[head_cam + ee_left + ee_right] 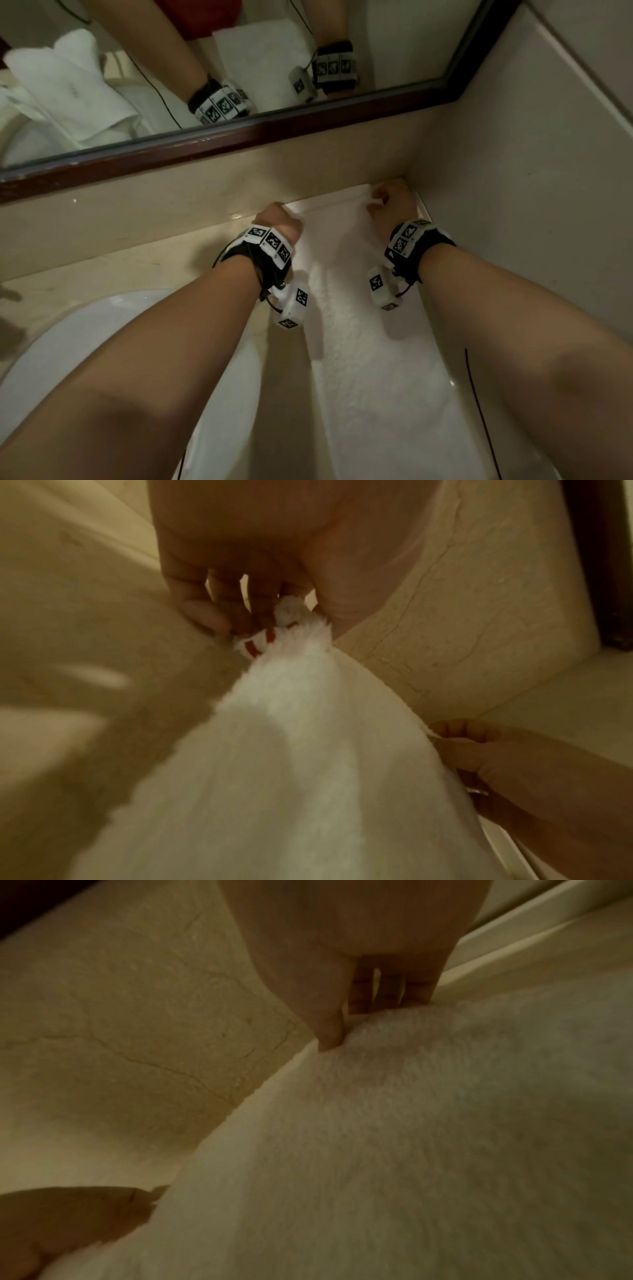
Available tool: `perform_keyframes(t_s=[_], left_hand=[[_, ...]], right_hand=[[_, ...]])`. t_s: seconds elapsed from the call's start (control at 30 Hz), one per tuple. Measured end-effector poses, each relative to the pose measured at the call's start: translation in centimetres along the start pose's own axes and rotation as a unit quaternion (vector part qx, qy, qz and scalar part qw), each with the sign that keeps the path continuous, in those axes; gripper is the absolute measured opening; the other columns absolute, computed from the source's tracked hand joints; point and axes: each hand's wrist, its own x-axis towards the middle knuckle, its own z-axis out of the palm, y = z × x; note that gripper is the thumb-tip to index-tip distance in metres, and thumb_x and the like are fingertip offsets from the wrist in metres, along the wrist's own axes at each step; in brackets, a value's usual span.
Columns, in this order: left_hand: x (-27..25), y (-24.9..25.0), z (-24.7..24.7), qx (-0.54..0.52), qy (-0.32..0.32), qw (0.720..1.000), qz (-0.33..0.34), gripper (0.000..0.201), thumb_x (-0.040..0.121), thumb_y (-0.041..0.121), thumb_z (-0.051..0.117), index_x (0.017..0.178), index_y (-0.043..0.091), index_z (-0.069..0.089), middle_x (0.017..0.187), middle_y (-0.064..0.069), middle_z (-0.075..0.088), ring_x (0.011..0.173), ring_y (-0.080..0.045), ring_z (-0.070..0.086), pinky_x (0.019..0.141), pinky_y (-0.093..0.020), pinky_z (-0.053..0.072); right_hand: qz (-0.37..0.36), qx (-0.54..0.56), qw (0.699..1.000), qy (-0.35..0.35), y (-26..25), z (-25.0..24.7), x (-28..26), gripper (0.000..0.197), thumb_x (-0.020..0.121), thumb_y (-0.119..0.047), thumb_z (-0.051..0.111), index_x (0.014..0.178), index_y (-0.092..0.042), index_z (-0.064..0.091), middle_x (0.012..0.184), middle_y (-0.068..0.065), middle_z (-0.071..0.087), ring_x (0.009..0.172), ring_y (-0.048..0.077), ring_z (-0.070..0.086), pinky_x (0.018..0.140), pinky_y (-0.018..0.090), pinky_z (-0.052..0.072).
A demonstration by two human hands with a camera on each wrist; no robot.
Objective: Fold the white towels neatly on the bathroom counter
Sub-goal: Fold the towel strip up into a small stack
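A white towel (359, 325) lies stretched lengthwise along the right end of the table (113, 270), running from the near edge to the back wall, with the sink basin (85, 342) just beside it on the left. The person's left hand (279, 221) holds the far left corner; in the left wrist view its fingers (205, 615) are curled, pinching the tufted corner together with a small label with red marks (257, 642). The right hand (390, 204) holds the far right corner, tucked into the angle where the back wall meets the side wall; its grip is closed on the towel's edge, the thumb pressed into the pile. Both hands sit at the same depth, probably so the far hem stays straight and the cloth taut, which would let the corners be carried back evenly for a square fold. The long flat layout suits that. In the mirror (239, 113) a crumpled white towel (68, 89) shows to the left, apparently waiting its turn
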Motion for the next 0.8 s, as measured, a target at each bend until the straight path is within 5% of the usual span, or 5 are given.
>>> perform_keyframes(t_s=[0.17,0.4,0.5,0.63,0.8], left_hand=[[-0.4,-0.1,0.5,0.049,0.025,0.998,0.006,0.027,0.083,0.036,0.053,0.106,0.026,0.062,0.105,-0.007,0.068,0.095,-0.031,0.064,0.087,-0.039,0.054],[-0.8,-0.8,0.9,0.072,0.058,0.995,0.036,0.041,0.097,0.042,0.044,0.124,0.012,0.052,0.127,-0.017,0.056,0.118,-0.038,0.052,0.099,-0.043,0.043],[-1.8,-1.2,1.0,0.059,0.073,0.995,0.042,0.049,0.096,0.049,0.043,0.129,0.014,0.049,0.132,-0.016,0.052,0.121,-0.037,0.048,0.102,-0.043,0.04],[-4.4,-1.4,0.9,0.083,0.101,0.991,0.039,0.051,0.096,0.046,0.041,0.133,0.012,0.043,0.135,-0.018,0.043,0.124,-0.039,0.04,0.102,-0.044,0.033],[-9.6,-2.0,1.0,0.102,0.147,0.982,0.058,0.051,0.092,0.037,0.051,0.137,0.016,0.041,0.138,-0.015,0.04,0.125,-0.036,0.038,0.101,-0.045,0.034]], right_hand=[[0.019,0.0,1.0,-0.023,0.5,-0.6,-0.8,0.03,0.092,-0.024,0.055,0.122,-0.023,0.061,0.128,0.009,0.053,0.111,0.025,0.056,0.093,0.027,0.044],[0.001,0.0,0.995,-0.101,0.7,-1.7,-4.2,0.066,0.09,-0.026,0.057,0.15,-0.027,0.028,0.148,0.012,0.038,0.13,0.028,0.045,0.108,0.039,0.039],[-0.01,0.041,0.994,-0.1,1.3,-2.4,-6.3,0.067,0.084,-0.025,0.058,0.146,-0.025,0.036,0.137,0.008,0.052,0.122,0.027,0.053,0.102,0.04,0.045],[0.009,0.048,0.996,-0.077,1.7,-3.8,-9.6,0.045,0.088,-0.008,0.057,0.132,-0.012,0.05,0.122,0.007,0.059,0.117,0.027,0.055,0.085,0.024,0.04],[0.017,0.052,0.995,-0.084,2.7,-5.4,-13.8,0.061,0.094,-0.016,0.057,0.149,-0.013,0.03,0.152,0.009,0.036,0.137,0.027,0.038,0.111,0.038,0.034]])
